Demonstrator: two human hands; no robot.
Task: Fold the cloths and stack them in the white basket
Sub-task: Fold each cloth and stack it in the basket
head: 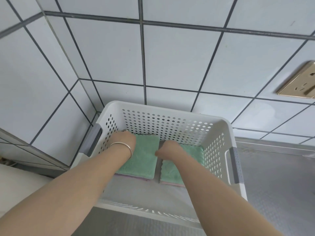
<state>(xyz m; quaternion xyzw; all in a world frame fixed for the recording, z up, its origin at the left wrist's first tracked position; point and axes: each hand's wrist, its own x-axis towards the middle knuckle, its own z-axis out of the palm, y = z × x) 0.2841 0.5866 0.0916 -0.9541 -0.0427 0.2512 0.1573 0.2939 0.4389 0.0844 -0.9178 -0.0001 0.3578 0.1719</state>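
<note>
Fingers of both hands, curl hidden, rest on two green cloths (pixel 144 157) inside the white basket (pixel 219 126).

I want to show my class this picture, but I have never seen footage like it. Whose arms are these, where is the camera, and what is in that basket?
There is no machine here: a person wears a camera on the head, so you look forward and down along their two bare arms. The white basket, with holes in its walls, stands on a metal counter against a tiled wall. Inside lie two folded green cloths side by side, each over a pink layer. The left hand, a bangle on its wrist, rests on the left green cloth; the right hand is on the right green cloth. The fingers are hidden, so I cannot tell whether they grip or only press.
</note>
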